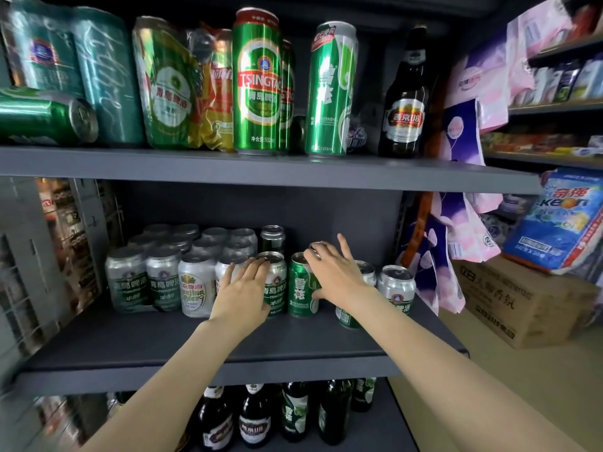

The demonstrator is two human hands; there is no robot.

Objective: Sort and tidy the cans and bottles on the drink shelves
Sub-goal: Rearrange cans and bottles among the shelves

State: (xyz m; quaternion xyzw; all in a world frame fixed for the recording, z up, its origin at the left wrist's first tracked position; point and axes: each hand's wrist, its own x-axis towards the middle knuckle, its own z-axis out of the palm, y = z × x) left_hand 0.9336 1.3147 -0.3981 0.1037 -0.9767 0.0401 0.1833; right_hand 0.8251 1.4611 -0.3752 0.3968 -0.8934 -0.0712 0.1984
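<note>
left grip (243, 288) wraps silver can (275, 290) | right grip (336, 272) clasps green can (301, 285)

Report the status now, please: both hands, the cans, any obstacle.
Left hand curled round the silver can. Right hand grips the green can, middle shelf. Loose cans crowd close on the right.
</note>
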